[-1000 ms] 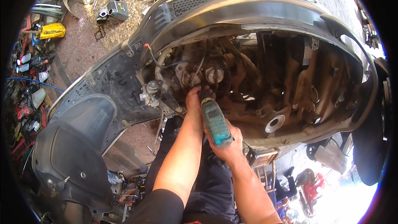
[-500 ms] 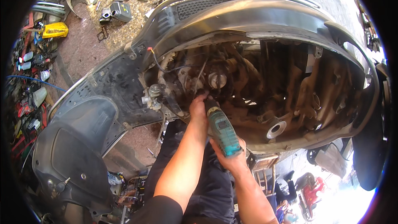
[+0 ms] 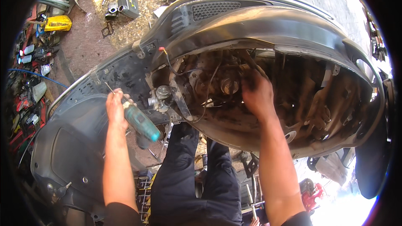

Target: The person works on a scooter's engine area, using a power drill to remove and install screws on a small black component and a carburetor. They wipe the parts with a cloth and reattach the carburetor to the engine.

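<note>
My left hand (image 3: 115, 111) is wrapped round the front of a teal cordless drill (image 3: 143, 123). A thin shaft points up and left past the fingers. The drill is over the black floorboard section of a scooter body (image 3: 251, 25). My right hand (image 3: 258, 94) reaches into the dusty opening of that body, beside a round metal part (image 3: 229, 86) of the engine. Its fingers are in shadow and blurred, so what they touch is hidden. Between my hands sit a small carburetor (image 3: 163, 94) and a thin dark cable (image 3: 209, 88).
A loose wire with a red connector (image 3: 162, 49) stands up at the opening's left edge. The black seat-shaped panel (image 3: 75, 155) fills the lower left. On the ground lie a dark metal box (image 3: 128, 7), a yellow part (image 3: 57, 23) and a heap of parts along the left.
The drill has come out of the engine opening and moved left in my left hand. My right hand has let go of it and reached into the opening.
</note>
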Demonstrator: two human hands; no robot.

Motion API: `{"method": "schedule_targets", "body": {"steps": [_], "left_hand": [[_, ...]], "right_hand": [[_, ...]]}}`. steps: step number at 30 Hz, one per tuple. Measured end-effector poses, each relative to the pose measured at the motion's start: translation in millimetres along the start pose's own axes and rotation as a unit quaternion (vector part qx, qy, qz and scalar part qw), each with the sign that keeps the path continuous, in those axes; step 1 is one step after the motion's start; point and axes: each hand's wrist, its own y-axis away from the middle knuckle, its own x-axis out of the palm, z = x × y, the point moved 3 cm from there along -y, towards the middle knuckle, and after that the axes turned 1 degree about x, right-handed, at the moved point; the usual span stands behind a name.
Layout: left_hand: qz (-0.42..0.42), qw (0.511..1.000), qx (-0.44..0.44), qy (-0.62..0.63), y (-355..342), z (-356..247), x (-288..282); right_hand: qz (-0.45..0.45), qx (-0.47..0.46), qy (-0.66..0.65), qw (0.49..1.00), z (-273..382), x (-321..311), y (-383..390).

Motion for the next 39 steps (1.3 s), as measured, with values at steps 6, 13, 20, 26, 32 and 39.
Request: {"method": "schedule_targets", "body": {"steps": [6,13,20,26,32,39], "left_hand": [[-0.097,0.886,0.21,-0.401,-119.6,35.7,-37.8],[-0.2,0.847,0.256,-0.42,-87.7,32.4,-20.9],[0.121,0.963,0.186,-0.154,55.1,33.0,96.4],[0.248,0.897,0.168,-0.326,97.7,55.3,176.8],[0.205,0.889,0.167,-0.373,88.3,68.2,192.8],[0.088,0.867,0.306,-0.383,88.7,62.6,181.8]], "right_hand": [[0.03,-0.019,0.066,0.997,-21.2,23.8,-38.7],[0.0,-0.056,0.103,0.993,-7.5,24.6,-42.3],[0.115,-0.03,0.234,0.965,13.8,56.3,-55.2],[0.004,-0.084,0.214,0.973,10.4,54.9,-45.7],[0.047,-0.205,0.108,0.972,6.5,46.7,-47.9],[0.091,-0.185,0.129,0.97,11.0,40.7,-31.1]]}}
